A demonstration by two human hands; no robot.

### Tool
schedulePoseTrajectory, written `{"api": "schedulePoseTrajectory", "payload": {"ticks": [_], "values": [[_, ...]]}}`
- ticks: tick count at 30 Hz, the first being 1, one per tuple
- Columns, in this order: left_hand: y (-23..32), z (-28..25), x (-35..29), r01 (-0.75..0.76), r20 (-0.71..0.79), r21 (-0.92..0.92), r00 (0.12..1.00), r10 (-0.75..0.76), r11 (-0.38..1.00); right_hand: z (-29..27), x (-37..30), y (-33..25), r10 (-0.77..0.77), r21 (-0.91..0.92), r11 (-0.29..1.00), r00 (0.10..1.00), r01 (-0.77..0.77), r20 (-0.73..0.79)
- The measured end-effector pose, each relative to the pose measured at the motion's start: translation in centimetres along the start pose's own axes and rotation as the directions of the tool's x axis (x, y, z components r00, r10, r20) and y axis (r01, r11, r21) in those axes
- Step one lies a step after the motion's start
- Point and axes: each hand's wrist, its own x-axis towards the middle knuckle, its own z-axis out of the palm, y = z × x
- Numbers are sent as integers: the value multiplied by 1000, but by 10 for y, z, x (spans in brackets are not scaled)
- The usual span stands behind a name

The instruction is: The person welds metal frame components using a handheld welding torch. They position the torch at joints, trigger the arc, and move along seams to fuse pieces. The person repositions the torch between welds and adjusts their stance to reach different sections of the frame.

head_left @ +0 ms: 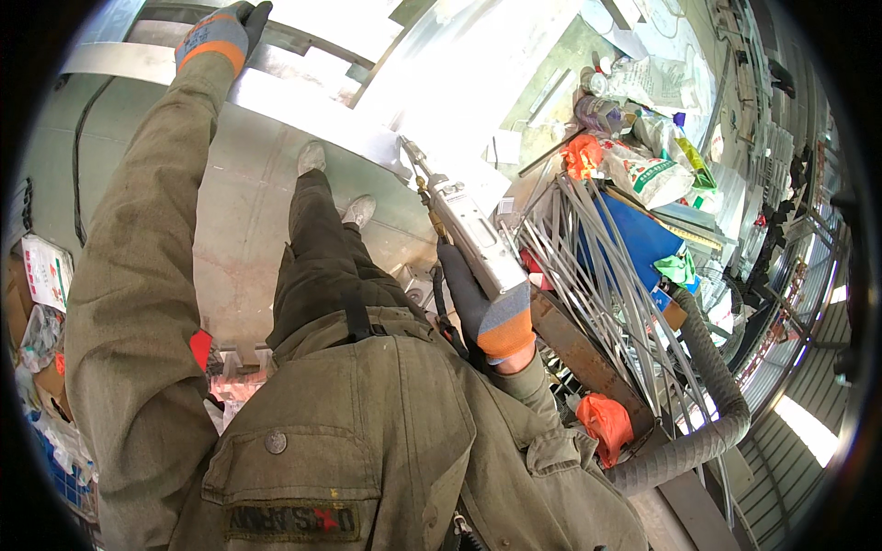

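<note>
My right hand (482,308), in a dark and grey glove with an orange cuff, is wrapped round a silver laser welding gun (478,234). The gun's narrow nozzle tilts up and left, close to the edge of a brightly lit metal frame (303,110). A brass-coloured fitting and a thin line run along the gun's side. Stretched far out to the upper left, my left hand (219,39) wears a matching glove. Its fingers are bent together over the frame's rails, with their tips partly hidden at the picture's top edge.
To the right lie a bundle of thin metal strips (611,275), a blue panel (629,239), plastic bags (648,174) and an orange bag (606,427). A thick grey hose (712,376) curves by my right side. Boxes and bags (46,321) stand at the left.
</note>
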Motion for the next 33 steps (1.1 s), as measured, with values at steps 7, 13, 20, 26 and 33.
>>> {"api": "schedulePoseTrajectory", "payload": {"ticks": [7, 13, 20, 26, 33], "values": [[0, 2, 0, 4, -15, -1, 1000, -4, 1000, 0, -4, 4, 22, -33, 999, 1000, -21, 20], [2, -3, 3, 30, 33, 23, 999, -30, 999, 2, -4, 5, -7, -36, 999, 1000, 8, 13], [8, -10, -3, 57, 35, 57, 998, -59, 997, 0, -4, 2, -38, -94, 995, 999, 41, 34], [30, -40, -21, 30, 15, 29, 999, -31, 999, 1, -6, 1, 32, -27, 999, 999, -31, 12], [65, -77, -61, 86, 12, -18, 996, -86, 996, -10, -13, 2, -5, -212, 976, 986, 41, 168]]}}
